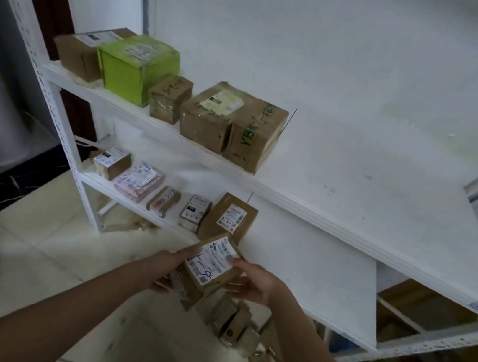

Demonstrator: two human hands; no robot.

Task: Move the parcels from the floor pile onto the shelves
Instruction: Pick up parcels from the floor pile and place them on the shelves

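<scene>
Both the left hand (pixel 167 266) and the right hand (pixel 253 282) have fingers clamped on a labelled brown parcel (pixel 211 265), held near the lower shelf (pixel 298 251).

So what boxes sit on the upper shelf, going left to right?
Brown box with a white label → green box → small brown box → taped brown box → brown box with green writing.

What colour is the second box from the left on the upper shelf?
The box is lime green; head view.
</scene>
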